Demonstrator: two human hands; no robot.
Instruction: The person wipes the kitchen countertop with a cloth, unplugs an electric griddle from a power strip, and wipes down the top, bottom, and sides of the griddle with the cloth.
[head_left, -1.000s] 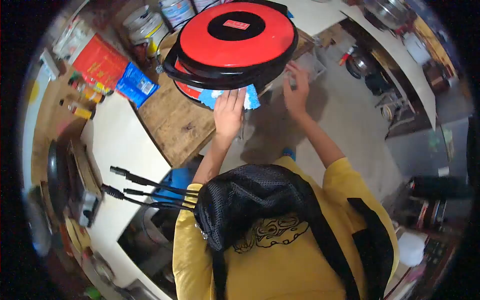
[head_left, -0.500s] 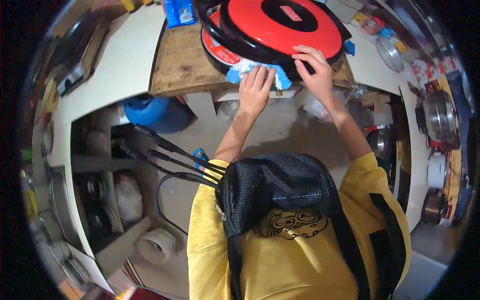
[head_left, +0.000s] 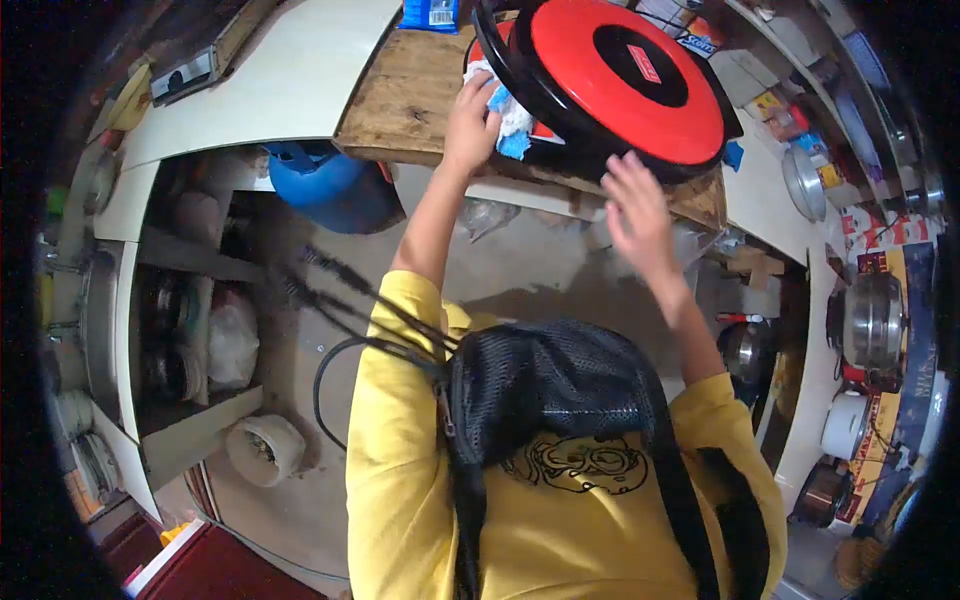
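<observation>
On the wooden board at the top of the view stands a round appliance with a glossy red top, a black centre disc and a black rim. My left hand is closed on a blue-and-white cloth, pressing it against the appliance's left side, below a black curved bar. Part of the cloth is hidden by my fingers. My right hand is in front of the appliance's near edge, slightly blurred, with its fingers apart and nothing in it. I cannot tell whether its fingertips touch the rim.
A wooden board carries the appliance, and a blue packet lies behind it. Below stands a blue gas cylinder. Shelves with pots line the right. A whitish bucket is on the floor at left.
My left hand has moved the cloth leftward, from the appliance's front edge round to its left side. My right hand has come off the red top and dropped nearer to me.
</observation>
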